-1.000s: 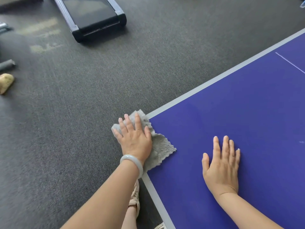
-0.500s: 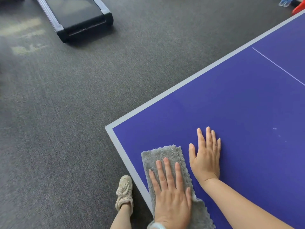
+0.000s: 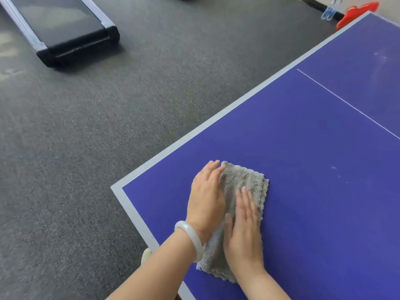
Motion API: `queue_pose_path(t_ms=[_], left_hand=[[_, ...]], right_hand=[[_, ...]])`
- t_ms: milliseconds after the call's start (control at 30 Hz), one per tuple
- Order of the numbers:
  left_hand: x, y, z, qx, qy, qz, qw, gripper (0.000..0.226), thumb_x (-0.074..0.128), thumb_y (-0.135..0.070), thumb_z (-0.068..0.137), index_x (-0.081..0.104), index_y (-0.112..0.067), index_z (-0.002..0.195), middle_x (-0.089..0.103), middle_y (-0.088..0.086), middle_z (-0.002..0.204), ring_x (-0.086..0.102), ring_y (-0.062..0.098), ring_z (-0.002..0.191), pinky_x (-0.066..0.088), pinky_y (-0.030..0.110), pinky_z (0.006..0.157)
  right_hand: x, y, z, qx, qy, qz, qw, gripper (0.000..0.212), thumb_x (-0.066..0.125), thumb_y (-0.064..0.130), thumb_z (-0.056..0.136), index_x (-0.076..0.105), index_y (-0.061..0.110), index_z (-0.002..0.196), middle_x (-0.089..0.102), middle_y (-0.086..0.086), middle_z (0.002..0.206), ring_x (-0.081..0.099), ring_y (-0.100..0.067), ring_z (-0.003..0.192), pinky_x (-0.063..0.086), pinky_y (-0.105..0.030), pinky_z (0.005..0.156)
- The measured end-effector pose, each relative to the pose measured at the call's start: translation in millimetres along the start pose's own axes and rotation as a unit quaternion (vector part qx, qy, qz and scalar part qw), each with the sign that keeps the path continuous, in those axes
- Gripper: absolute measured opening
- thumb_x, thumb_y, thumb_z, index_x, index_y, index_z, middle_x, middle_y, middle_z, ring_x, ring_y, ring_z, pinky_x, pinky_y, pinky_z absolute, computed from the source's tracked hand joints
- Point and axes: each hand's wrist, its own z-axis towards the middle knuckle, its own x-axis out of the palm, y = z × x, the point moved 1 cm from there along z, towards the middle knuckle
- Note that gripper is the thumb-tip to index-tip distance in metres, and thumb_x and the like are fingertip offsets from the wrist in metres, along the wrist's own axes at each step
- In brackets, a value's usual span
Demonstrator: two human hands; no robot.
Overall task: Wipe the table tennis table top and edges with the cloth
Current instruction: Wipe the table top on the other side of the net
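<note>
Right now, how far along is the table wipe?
Early. Done: the table top near the corner looks mark-free. In hand: left hand and right hand both press flat on the grey cloth, which lies just inside that corner. Left: pale specks to the right of the cloth, a chalky smear on the far half, and the grey edge strip, which I can't judge as wiped.

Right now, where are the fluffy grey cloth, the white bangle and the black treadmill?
fluffy grey cloth (image 3: 244, 176): head view, bare upper part.
white bangle (image 3: 193, 236): head view, outer curve.
black treadmill (image 3: 58, 20): head view, belt.
</note>
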Motion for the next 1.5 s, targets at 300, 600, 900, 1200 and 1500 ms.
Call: queue_pose_path(t_ms=[300,600,900,1200,1500], left_hand=[[8.0,23.8,74.6,0.036,0.038,0.303,0.951,0.056,0.026,-0.023,0.103,0.012,-0.011,0.156,-0.001,0.008,0.165,-0.008,0.023,0.152,-0.009,0.043,0.122],[21.2,39.9,153.6,-0.065,0.072,0.32,0.942,0.062,0.011,-0.046,0.102,-0.006,-0.021,0.156,0.004,0.007,0.165,0.003,0.025,0.151,0.004,0.047,0.121],[22.7,42.2,154.0,-0.065,0.063,0.308,0.947,0.061,0.01,-0.046,0.101,-0.009,-0.026,0.155,0.014,0.001,0.162,0.015,0.02,0.147,0.014,0.04,0.116],[27.2,46.8,158.1,-0.056,0.062,0.327,0.941,0.064,0.008,-0.046,0.099,-0.012,-0.023,0.155,0.017,0.003,0.159,0.021,0.022,0.142,0.017,0.038,0.113],[28.0,44.3,158.5,-0.068,0.083,0.347,0.932,0.064,0.005,-0.046,0.098,-0.015,-0.022,0.154,0.018,0.006,0.158,0.022,0.025,0.14,0.018,0.04,0.113]], right_hand=[[-22.8,-58.0,69.7,-0.093,0.06,-0.178,0.978,0.061,0.029,0.035,0.1,0.017,0.015,0.157,0.009,0.003,0.165,0.008,-0.015,0.153,0.008,-0.037,0.123],[-9.1,-49.6,112.2,0.04,0.009,-0.23,0.972,0.064,-0.001,0.037,0.095,0.0,0.018,0.156,-0.004,-0.001,0.165,-0.007,-0.019,0.153,0.0,-0.043,0.125],[-33.7,-74.1,233.1,-0.127,0.074,-0.26,0.954,0.059,0.017,0.037,0.1,0.012,0.028,0.158,0.006,0.004,0.166,0.001,-0.018,0.153,0.002,-0.043,0.124],[-2.7,-38.1,239.7,-0.218,0.097,-0.248,0.939,0.057,0.027,0.04,0.1,0.025,0.029,0.157,0.02,0.0,0.164,0.015,-0.028,0.152,0.01,-0.053,0.12],[-17.9,-54.9,352.6,0.048,0.02,-0.259,0.964,0.06,0.019,0.039,0.103,0.001,0.024,0.159,-0.004,-0.004,0.167,-0.007,-0.028,0.153,-0.006,-0.049,0.122]])
